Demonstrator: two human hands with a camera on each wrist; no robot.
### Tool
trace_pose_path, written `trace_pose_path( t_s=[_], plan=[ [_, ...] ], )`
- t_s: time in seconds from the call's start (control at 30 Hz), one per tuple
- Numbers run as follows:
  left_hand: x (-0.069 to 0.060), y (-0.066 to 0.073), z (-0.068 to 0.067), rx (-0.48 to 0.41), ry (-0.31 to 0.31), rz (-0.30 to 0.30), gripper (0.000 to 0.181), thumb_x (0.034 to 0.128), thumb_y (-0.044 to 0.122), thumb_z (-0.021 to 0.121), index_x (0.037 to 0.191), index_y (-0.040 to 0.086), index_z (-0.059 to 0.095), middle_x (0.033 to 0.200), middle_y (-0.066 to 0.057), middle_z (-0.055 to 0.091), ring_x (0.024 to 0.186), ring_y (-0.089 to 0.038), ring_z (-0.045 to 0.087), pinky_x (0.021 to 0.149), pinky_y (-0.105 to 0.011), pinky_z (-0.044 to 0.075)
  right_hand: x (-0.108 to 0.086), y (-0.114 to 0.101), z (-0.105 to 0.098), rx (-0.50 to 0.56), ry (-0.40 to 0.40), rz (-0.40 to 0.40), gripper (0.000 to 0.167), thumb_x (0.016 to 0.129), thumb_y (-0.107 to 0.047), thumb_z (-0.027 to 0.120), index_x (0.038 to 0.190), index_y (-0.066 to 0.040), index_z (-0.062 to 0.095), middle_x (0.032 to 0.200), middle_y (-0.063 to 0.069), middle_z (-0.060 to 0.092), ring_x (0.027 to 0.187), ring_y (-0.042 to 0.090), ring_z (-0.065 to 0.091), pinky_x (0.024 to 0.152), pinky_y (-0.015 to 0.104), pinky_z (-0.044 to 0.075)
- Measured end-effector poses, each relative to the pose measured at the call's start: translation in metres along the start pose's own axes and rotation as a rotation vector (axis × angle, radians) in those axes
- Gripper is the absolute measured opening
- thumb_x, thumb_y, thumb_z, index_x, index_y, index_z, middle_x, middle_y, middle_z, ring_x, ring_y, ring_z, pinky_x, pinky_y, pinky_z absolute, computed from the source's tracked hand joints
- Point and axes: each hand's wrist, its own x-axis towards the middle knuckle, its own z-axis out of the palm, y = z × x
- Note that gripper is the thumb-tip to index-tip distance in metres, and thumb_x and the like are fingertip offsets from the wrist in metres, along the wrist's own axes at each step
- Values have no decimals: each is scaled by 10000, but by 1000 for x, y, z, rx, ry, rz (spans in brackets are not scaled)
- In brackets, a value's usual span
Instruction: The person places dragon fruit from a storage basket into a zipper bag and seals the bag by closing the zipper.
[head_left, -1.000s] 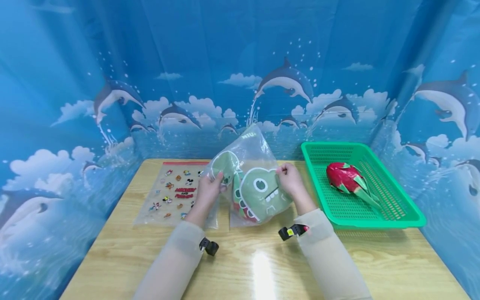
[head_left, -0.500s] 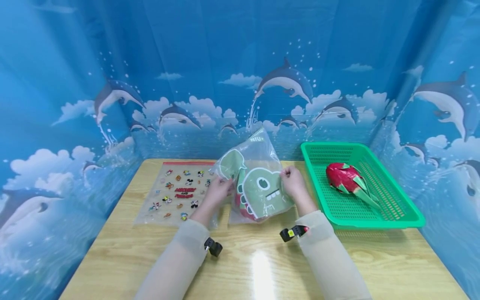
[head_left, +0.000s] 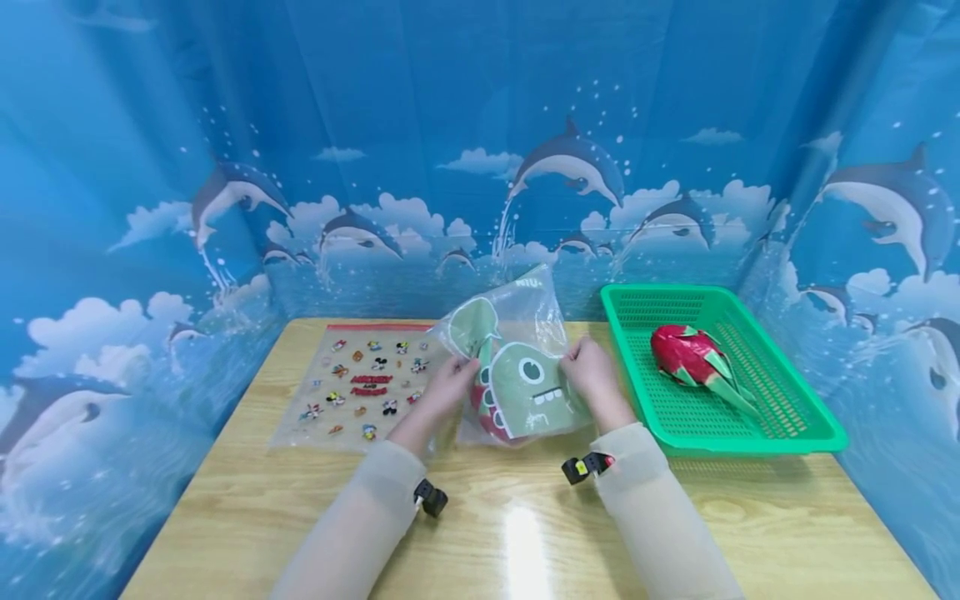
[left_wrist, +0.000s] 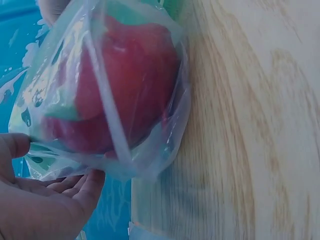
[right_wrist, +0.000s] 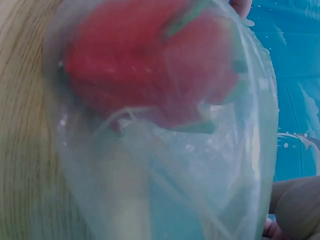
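You have a clear bag with a green dinosaur print (head_left: 534, 385) between your hands, in the middle of the wooden table (head_left: 247, 517). Your left hand (head_left: 450, 382) pinches its left edge, thumb on the near face and fingers behind; your right hand (head_left: 596, 379) pinches the right edge with curled fingers. Gripping opposite sides probably steadies the bag against the weight inside: a red, green-tipped fruit shape (left_wrist: 137, 85), sagging low and bulging the plastic. Whether the bag's mouth is sealed, you cannot tell. A second clear bag with small cartoon prints (head_left: 358, 387) lies flat beside your left forearm, red strip on the far edge, perhaps set there to leave you working room. To your right, a green basket (head_left: 690, 425) holds a similar red fruit (head_left: 693, 358), its walls likely keeping it from rolling
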Motion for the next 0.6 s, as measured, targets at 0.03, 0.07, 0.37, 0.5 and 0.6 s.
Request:
trace_pose_path(
  t_s=[0.03, 0.07, 0.37, 0.5, 0.6],
  plan=[
    [0, 1, 1, -6, -3, -4, 612, 1033, 451, 495, 1511, 83, 393, 1494, -153, 470, 1409, -350, 391, 1163, -540, 282, -1, 0, 0, -20, -10, -4, 75, 836, -103, 569, 863, -36, 551, 813, 119, 594, 764, 309, 563, 679, 419, 481],
    [0, 1, 2, -10, -5, -8, 620, 1036, 451, 487, 1522, 83, 376, 1508, -156, 454, 1421, -351, 375, 1169, -538, 267, -1, 0, -1, -40, -22, -9, 81, 826, -105, 581, 858, -38, 548, 800, 111, 591, 749, 302, 561, 660, 411, 477],
    [9, -2, 6, 40, 4, -14, 622, 1051, 457, 437, 1516, 48, 375, 1470, -179, 491, 1397, -354, 411, 1170, -520, 278, -6, -1, -2, -89, -87, 10, 98, 831, -113, 600, 861, -44, 536, 785, 101, 566, 723, 279, 537, 629, 374, 457],
    [9, -3, 6, 43, 3, -27, 619, 1050, 469, 433, 1532, 88, 361, 1488, -160, 479, 1400, -347, 409, 1168, -525, 277, -6, 0, -4, -116, -81, -4, 61, 837, -105, 566, 840, -55, 531, 775, 93, 560, 724, 280, 535, 632, 377, 451],
    [6, -4, 6, 40, 10, -49, 620, 1047, 455, 453, 1544, 103, 339, 1515, -154, 449, 1414, -348, 389, 1170, -533, 266, -7, -1, -6, -126, -80, -16, 56, 857, -103, 542, 839, -51, 535, 774, 98, 564, 723, 285, 538, 629, 388, 453]
  ],
)
